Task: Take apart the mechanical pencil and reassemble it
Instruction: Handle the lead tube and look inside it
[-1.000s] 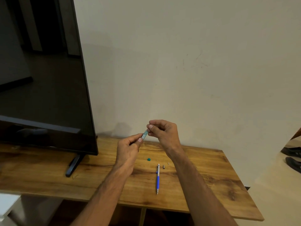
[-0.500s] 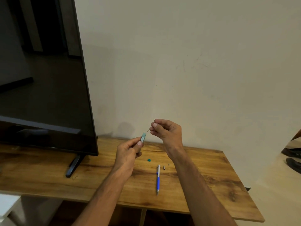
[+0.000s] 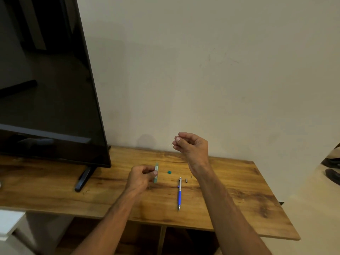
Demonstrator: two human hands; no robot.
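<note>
The blue and silver mechanical pencil (image 3: 179,193) lies on the wooden table (image 3: 239,196), tip toward me. A small green cap (image 3: 169,172), a short metal piece (image 3: 186,180) and a tiny white bit (image 3: 191,176) lie beside its far end. My left hand (image 3: 141,178) is low over the table, holding a pale green lead case (image 3: 156,173) upright. My right hand (image 3: 191,146) is raised above the table, fingertips pinched on a thin lead (image 3: 171,144) that sticks out to the left.
A large black television (image 3: 46,89) stands on the table's left part, its foot (image 3: 83,179) near my left hand. A plain wall rises behind. Dark shoes (image 3: 332,173) lie on the floor at the far right.
My hands have drawn apart. The left hand dropped toward the table with the lead case. The right hand rose slightly, carrying a thin lead pulled out of the case.
</note>
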